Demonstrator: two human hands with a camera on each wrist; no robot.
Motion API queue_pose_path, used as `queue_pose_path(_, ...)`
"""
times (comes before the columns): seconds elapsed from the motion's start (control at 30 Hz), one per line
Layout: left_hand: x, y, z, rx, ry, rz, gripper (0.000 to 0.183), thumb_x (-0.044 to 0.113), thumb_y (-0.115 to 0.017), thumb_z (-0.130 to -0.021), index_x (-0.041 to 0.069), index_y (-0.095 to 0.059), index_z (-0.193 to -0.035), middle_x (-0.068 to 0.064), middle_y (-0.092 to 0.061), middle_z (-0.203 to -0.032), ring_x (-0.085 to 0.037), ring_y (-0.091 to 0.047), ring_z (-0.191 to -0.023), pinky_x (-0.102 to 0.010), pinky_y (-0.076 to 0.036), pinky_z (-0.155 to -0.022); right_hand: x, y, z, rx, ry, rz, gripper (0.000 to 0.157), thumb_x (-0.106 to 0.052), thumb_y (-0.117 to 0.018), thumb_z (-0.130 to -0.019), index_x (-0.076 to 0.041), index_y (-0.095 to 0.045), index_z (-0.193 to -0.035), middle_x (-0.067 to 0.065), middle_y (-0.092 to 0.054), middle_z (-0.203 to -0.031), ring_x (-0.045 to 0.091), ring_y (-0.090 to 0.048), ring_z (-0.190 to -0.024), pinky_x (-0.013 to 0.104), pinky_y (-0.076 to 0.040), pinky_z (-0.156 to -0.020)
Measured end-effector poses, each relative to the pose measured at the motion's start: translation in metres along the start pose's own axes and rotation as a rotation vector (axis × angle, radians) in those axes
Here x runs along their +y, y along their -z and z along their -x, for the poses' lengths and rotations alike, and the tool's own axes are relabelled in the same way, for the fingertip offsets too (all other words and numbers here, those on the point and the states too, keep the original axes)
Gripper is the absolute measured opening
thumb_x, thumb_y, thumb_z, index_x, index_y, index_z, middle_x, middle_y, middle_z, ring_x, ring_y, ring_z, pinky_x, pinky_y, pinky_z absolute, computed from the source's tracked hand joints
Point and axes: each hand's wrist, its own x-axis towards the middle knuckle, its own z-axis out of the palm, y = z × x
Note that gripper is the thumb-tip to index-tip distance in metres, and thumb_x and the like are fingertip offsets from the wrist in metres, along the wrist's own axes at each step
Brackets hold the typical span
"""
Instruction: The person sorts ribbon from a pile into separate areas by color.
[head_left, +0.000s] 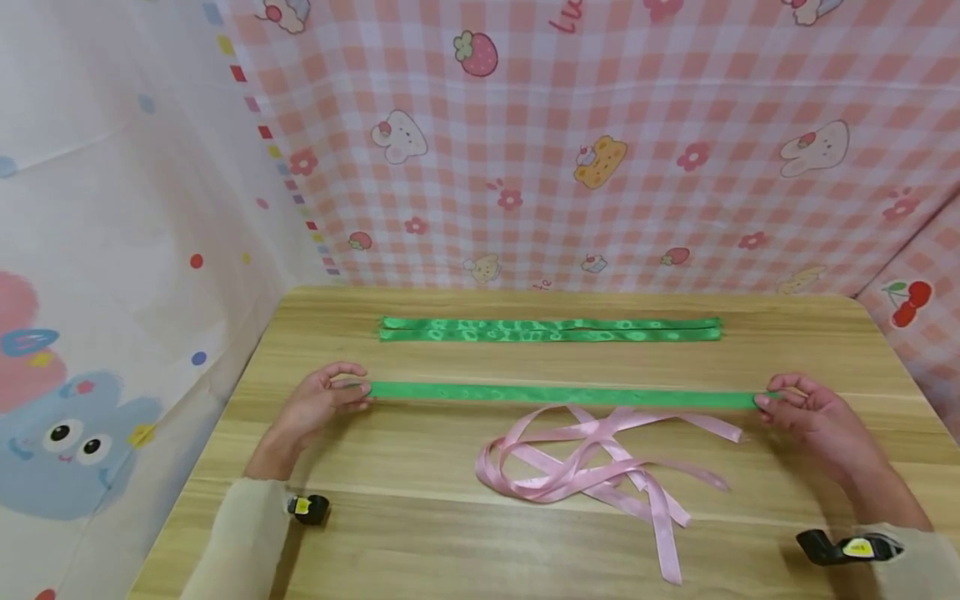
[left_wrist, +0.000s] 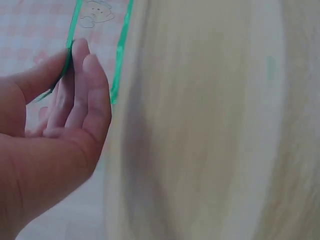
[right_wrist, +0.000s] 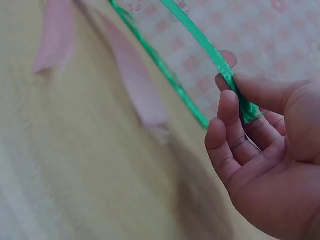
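Note:
A green ribbon (head_left: pixel 555 393) is stretched straight from side to side between both hands. My left hand (head_left: pixel 324 400) pinches its left end between thumb and fingers; in the left wrist view the tip of that ribbon (left_wrist: pixel 66 62) pokes out past the thumb. At the other end, my right hand (head_left: pixel 813 421) pinches the ribbon, and its short cut tail (right_wrist: pixel 251 114) shows below the thumb in the right wrist view. Just nearer than the taut ribbon, a loosely looped pink ribbon (head_left: pixel 517 483) lies on the table with several ends spread rightward.
Two green ribbon strips (head_left: pixel 551 331) lie side by side, parallel to the far edge of the wooden table (head_left: pixel 405 533). Behind the table hangs a pink checked cloth (head_left: pixel 525 125); a white printed cloth (head_left: pixel 150 167) hangs on the left.

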Motion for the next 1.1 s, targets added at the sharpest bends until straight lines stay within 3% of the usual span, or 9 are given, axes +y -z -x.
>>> queue_pose_path(0.07, -0.004, -0.001, -0.003, 0.037, 0.022, 0.046, 0.035, 0.004, -0.065, -0.095, -0.008, -0.047, -0.124, 0.002, -0.072, -0.087, -0.014, -0.071, -0.083, -0.028, -0.057, -0.082, 0.004, -0.001, -0.002, 0.008, -0.017, -0.009, 0.012, -0.005, -0.058, -0.099, -0.017, -0.058, -0.100, -0.006, -0.073, -0.082, 0.007, -0.066, -0.073, 0.021, -0.047, -0.058)
queue_pose_path(0.17, -0.008, -0.002, -0.008, 0.078, 0.034, 0.078, 0.035, 0.003, -0.065, -0.095, -0.008, -0.047, -0.123, 0.002, -0.072, -0.088, -0.011, -0.071, -0.082, -0.025, -0.057, -0.079, 0.008, -0.003, -0.004, 0.051, -0.029, -0.018, 0.011, -0.008, -0.062, -0.098, -0.017, -0.056, -0.099, -0.007, -0.072, -0.078, 0.007, -0.065, -0.068, 0.021, -0.048, -0.058)
queue_pose_path(0.4, -0.010, 0.000, -0.022, 0.080, 0.017, 0.034, 0.032, 0.000, -0.060, -0.097, -0.010, -0.046, -0.124, 0.003, -0.069, -0.088, -0.009, -0.070, -0.082, -0.023, -0.057, -0.078, 0.014, -0.004, -0.015, 0.109, -0.022, -0.066, 0.013, -0.006, -0.065, -0.095, -0.012, -0.054, -0.099, -0.006, -0.072, -0.077, 0.008, -0.064, -0.064, 0.021, -0.052, -0.058)
queue_pose_path(0.53, -0.007, 0.002, -0.038, 0.145, 0.033, 0.044, 0.032, 0.003, -0.064, -0.095, -0.006, -0.048, -0.121, 0.003, -0.072, -0.084, -0.009, -0.071, -0.078, -0.022, -0.057, -0.075, 0.008, -0.003, -0.030, 0.176, -0.032, 0.069, 0.019, -0.013, -0.069, -0.094, -0.012, -0.051, -0.101, -0.009, -0.070, -0.075, 0.008, -0.060, -0.059, 0.022, -0.050, -0.054)
queue_pose_path(0.73, 0.004, 0.002, -0.058, 0.272, 0.073, -0.047, 0.042, 0.013, -0.072, -0.092, -0.003, -0.052, -0.125, 0.008, -0.073, -0.081, -0.006, -0.069, -0.075, -0.020, -0.056, -0.070, 0.000, -0.005, -0.058, 0.297, -0.076, 0.335, 0.031, -0.026, -0.072, -0.092, -0.012, -0.046, -0.102, -0.017, -0.058, -0.064, 0.004, -0.052, -0.053, 0.022, -0.045, -0.048)
queue_pose_path(0.9, 0.006, 0.003, -0.070, 0.308, 0.084, -0.042, 0.046, 0.010, -0.071, -0.092, -0.004, -0.051, -0.130, 0.009, -0.072, -0.078, -0.003, -0.064, -0.067, -0.018, -0.052, -0.061, 0.000, -0.009, -0.077, 0.354, -0.085, 0.329, 0.029, -0.022, -0.072, -0.092, -0.010, -0.047, -0.101, -0.017, -0.055, -0.061, 0.003, -0.051, -0.051, 0.020, -0.042, -0.046)
queue_pose_path(1.1, 0.004, 0.001, -0.078, 0.379, 0.123, -0.031, 0.037, 0.011, -0.076, -0.087, 0.002, -0.057, -0.118, 0.011, -0.065, -0.070, -0.001, -0.055, -0.057, -0.016, -0.043, -0.051, 0.007, -0.012, -0.088, 0.417, -0.050, 0.275, 0.025, -0.015, -0.072, -0.091, -0.007, -0.049, -0.098, -0.019, -0.056, -0.060, 0.000, -0.048, -0.049, 0.017, -0.041, -0.046)
